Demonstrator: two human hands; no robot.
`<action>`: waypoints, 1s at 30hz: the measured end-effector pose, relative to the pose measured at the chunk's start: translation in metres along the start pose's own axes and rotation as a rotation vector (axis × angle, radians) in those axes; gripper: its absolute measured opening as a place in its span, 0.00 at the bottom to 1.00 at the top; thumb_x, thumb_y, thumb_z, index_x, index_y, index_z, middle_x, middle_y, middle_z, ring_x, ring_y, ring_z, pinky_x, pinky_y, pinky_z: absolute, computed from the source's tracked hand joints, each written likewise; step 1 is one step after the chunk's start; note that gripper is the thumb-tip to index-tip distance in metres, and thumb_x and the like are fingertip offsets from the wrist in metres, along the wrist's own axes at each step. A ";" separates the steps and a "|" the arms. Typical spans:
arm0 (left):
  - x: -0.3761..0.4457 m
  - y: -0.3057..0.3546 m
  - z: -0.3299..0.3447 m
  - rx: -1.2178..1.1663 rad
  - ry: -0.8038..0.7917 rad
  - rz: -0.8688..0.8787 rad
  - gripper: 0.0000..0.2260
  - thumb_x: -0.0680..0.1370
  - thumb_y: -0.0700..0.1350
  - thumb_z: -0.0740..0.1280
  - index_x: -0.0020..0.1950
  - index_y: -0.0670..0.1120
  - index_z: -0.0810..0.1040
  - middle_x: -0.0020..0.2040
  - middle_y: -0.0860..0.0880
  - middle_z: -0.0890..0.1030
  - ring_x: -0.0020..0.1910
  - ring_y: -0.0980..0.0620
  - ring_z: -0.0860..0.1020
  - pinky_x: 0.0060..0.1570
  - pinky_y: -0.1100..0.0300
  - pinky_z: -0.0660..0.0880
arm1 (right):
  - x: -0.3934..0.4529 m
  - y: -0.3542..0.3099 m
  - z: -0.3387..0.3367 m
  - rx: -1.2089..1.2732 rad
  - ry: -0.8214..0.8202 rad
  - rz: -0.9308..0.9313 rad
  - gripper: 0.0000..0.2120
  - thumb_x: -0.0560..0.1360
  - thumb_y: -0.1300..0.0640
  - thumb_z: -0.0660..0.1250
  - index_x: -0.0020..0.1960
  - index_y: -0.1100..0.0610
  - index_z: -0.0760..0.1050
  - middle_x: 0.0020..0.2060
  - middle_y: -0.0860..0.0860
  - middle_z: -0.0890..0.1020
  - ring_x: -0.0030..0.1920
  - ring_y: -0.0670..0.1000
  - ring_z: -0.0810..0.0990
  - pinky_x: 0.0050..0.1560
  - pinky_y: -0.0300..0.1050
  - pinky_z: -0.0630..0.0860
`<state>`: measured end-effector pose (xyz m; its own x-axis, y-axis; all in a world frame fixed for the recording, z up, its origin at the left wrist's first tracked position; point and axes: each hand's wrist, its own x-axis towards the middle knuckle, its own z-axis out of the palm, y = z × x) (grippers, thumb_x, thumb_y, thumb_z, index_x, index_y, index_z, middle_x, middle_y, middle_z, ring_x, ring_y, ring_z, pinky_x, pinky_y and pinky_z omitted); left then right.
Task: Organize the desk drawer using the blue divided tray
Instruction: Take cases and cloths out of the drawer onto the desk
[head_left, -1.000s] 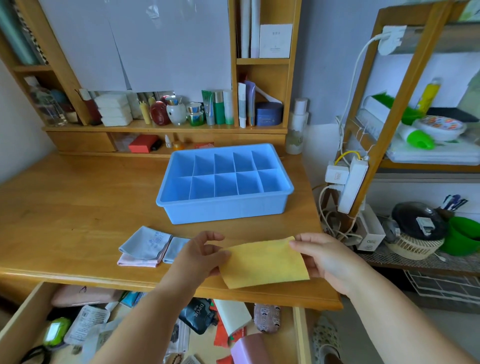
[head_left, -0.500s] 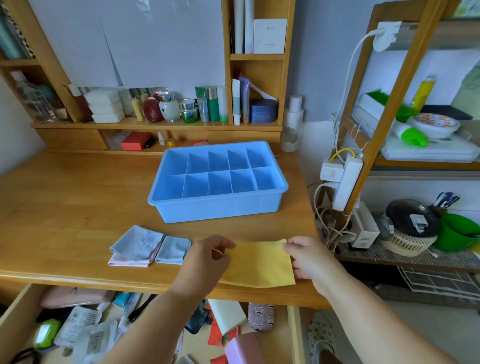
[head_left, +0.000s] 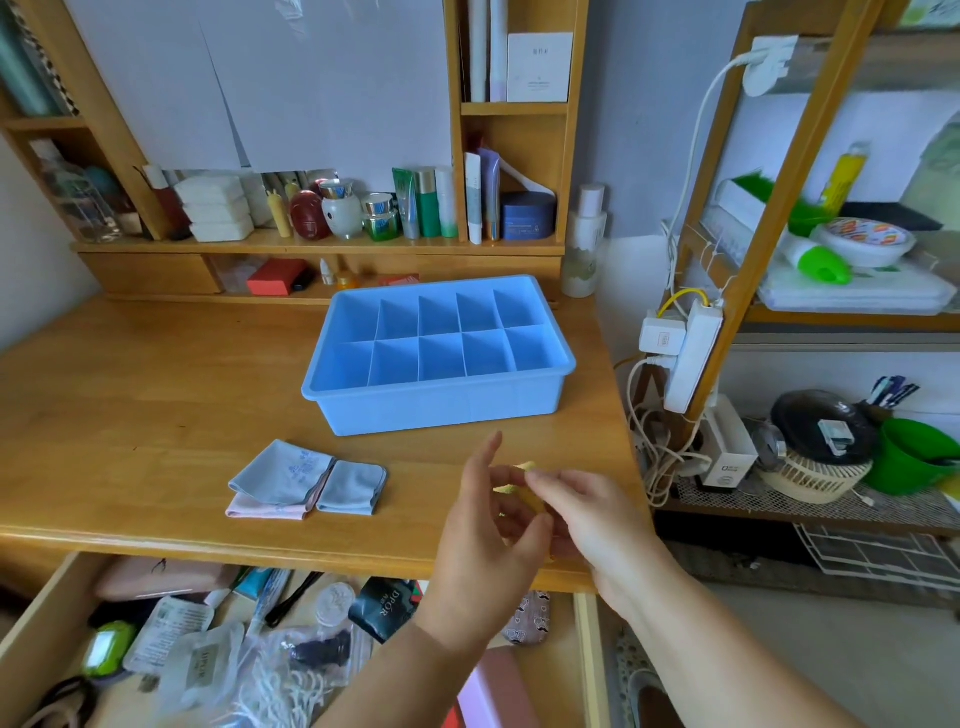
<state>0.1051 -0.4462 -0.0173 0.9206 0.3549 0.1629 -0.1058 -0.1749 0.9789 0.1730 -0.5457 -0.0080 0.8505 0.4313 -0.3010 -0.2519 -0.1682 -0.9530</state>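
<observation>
Hands are meeting over the near right part of a wooden tabletop (head_left: 156, 405). The left hand (head_left: 488, 540) and the right hand (head_left: 587, 519) are pressing close together, both pinching a small yellow cloth (head_left: 522, 480) that is bunched between their fingers; only slivers of it are showing. The left index finger is sticking up, the other fingers are curling in. Motion blur is softening the fingertips.

Farther back, near the middle of the tabletop, a blue tray (head_left: 441, 405) is sitting with its ten compartments in two rows, all showing bare blue floors. To the left of the hands, two folded cloths (head_left: 306, 480) are lying side by side, touching, a grey-blue one over a pink one and a smaller blue one beside them.

Below the tabletop's near edge, a drawer (head_left: 31, 639) is standing open, crowded with sachets, a dark packet, a green case, cord and a pink pouch. A shelf (head_left: 311, 247) of bottles and jars is lining the far side of the tabletop.
</observation>
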 end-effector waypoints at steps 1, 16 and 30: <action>-0.001 0.000 -0.003 -0.064 -0.052 -0.017 0.35 0.74 0.29 0.64 0.71 0.58 0.58 0.57 0.54 0.75 0.41 0.46 0.79 0.42 0.58 0.80 | -0.001 0.001 -0.002 0.042 -0.038 0.026 0.08 0.75 0.52 0.68 0.43 0.56 0.81 0.40 0.55 0.85 0.42 0.54 0.83 0.44 0.50 0.77; -0.025 -0.011 -0.088 -0.126 0.121 -0.361 0.13 0.77 0.32 0.64 0.50 0.51 0.75 0.40 0.44 0.80 0.35 0.48 0.79 0.35 0.55 0.80 | 0.004 0.003 0.060 0.185 -0.168 0.136 0.06 0.78 0.63 0.63 0.51 0.60 0.78 0.45 0.60 0.84 0.46 0.60 0.83 0.51 0.63 0.79; 0.055 -0.035 -0.246 0.449 0.307 -0.263 0.16 0.76 0.38 0.63 0.57 0.56 0.80 0.29 0.54 0.74 0.22 0.58 0.67 0.23 0.68 0.65 | 0.091 -0.032 0.193 -0.274 -0.158 -0.058 0.25 0.73 0.60 0.70 0.66 0.48 0.65 0.41 0.52 0.83 0.31 0.47 0.83 0.28 0.35 0.77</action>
<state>0.0668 -0.1950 -0.0121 0.7367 0.6760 0.0160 0.3411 -0.3919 0.8544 0.1691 -0.3298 -0.0115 0.7724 0.5755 -0.2689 -0.0533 -0.3631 -0.9302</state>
